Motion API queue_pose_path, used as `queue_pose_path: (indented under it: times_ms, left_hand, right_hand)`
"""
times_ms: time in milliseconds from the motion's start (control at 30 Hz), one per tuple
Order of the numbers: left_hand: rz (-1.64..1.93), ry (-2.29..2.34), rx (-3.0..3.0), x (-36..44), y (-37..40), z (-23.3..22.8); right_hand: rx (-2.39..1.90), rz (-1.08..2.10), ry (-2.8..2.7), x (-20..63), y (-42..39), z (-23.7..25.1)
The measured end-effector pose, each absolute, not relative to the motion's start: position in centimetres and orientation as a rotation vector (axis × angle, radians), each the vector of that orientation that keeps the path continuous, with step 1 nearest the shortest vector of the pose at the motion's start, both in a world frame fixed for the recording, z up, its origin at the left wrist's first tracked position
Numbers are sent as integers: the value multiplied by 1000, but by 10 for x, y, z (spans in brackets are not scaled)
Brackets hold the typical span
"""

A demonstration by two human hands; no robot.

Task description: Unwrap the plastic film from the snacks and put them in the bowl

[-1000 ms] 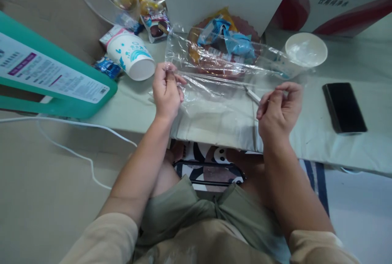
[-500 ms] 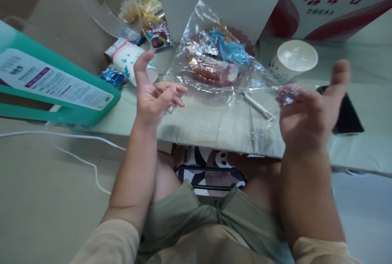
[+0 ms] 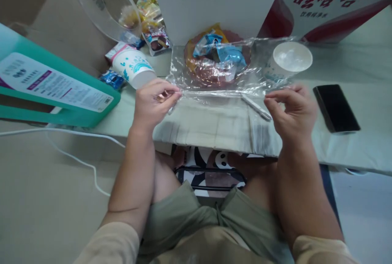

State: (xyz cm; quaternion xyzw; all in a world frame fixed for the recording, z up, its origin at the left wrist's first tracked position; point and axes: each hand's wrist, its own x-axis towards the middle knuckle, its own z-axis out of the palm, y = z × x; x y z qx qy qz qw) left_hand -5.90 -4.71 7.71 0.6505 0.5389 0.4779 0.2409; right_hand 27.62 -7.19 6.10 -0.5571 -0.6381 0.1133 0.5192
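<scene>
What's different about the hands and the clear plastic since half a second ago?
The thumbs of the left hand and right hand were spread wide; they have closed in, and each hand now pinches the near edge of the clear plastic. Its raised peak has come down and spread sideways. The phone, white stick and tipped paper cup stayed put.

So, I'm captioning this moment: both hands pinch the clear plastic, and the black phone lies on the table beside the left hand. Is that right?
Almost: the black phone lies on the table beside the right hand, not the left hand, as the head view shows. Both hands do pinch the clear plastic.
</scene>
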Motion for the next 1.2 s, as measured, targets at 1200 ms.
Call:
queue_pose_path:
  times_ms: [1200]
  left_hand:
    - [1006, 627, 824, -27, -55, 57]
  right_hand:
    - [-982, 1893, -1427, 209, -85, 34]
